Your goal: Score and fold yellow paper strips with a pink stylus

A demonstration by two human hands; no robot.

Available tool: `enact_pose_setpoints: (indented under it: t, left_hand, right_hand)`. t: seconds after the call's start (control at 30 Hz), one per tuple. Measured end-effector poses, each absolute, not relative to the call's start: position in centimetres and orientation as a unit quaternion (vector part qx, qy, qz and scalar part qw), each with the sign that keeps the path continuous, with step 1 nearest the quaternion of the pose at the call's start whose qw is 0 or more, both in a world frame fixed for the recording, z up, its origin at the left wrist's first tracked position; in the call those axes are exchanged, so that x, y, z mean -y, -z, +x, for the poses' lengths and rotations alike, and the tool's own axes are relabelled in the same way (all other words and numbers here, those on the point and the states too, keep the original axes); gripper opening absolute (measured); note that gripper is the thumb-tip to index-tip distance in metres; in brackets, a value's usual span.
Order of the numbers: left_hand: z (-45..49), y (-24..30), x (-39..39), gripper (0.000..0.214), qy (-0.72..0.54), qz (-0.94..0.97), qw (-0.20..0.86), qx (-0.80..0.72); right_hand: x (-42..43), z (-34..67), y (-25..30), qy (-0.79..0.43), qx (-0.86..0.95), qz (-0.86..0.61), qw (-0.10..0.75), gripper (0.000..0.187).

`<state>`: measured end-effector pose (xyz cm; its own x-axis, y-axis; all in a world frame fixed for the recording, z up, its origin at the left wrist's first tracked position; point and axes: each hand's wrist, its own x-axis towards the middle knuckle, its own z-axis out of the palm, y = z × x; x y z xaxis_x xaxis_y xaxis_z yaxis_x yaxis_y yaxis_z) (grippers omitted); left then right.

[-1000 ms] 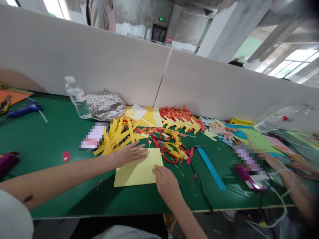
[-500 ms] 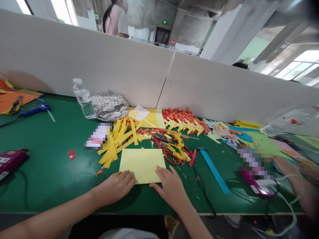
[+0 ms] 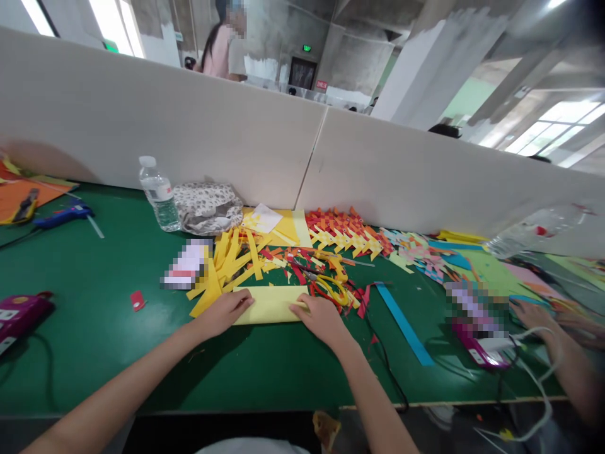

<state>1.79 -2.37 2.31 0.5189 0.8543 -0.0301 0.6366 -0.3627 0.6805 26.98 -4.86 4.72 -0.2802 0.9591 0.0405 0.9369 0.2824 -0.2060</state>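
A pale yellow sheet of paper lies folded in half on the green table, now a narrow band. My left hand grips its left end, fingers curled over the folded edge. My right hand holds the right end, fingertips pinched on the paper. Just behind the sheet lie yellow paper strips and yellow-handled scissors.
A water bottle and a patterned cloth bag stand at the back by the white divider. Woven paper pieces, a blue strip, a black cable and a purple device lie around. Another person's hand works at right.
The flat yellow sheet has been folded over away from me into a narrow band. Both hands moved from its near edge up to the far edge.
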Motion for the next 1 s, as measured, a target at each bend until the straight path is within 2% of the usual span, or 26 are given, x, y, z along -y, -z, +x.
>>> enact_pose_setpoints:
  t: [0.07, 0.47, 1.0]
  left_hand:
    - [1.8, -2.1, 1.6, 0.035, -0.173, 0.805, 0.33, -0.462]
    - [2.0, -0.5, -1.8, 0.034, -0.163, 0.778, 0.361, -0.488]
    - [2.7, -0.3, -0.3, 0.022, -0.183, 0.752, 0.222, -0.593]
  right_hand:
    - [3.8, 26.8, -4.8, -0.062, 0.789, -0.608, 0.058, 0.03]
    - [1.4, 27.0, -4.4, -0.072, 0.765, -0.635, 0.087, 0.029]
    - [1.1, 26.4, -0.3, -0.015, 0.704, -0.686, 0.184, 0.024]
